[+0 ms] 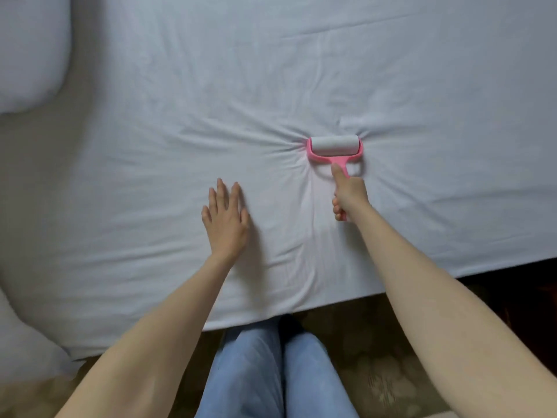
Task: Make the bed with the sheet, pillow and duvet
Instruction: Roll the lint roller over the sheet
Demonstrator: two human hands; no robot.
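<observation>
Both hands work: my right hand [349, 193] grips the roller [334, 147], my flat left hand [224, 220] pins the sheet [180, 86], yet I fear it bunches more.

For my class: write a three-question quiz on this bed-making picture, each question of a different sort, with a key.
1. True or false: the right hand grips the pink lint roller by its handle.
2. Multiple choice: the left hand is A) pinching a fold of the sheet, B) lying flat on the sheet with fingers straight, C) lifting the pillow.
3. Fill in: creases in the sheet spread out from the ____.

Key: 1 true; 2 B; 3 roller.
</observation>
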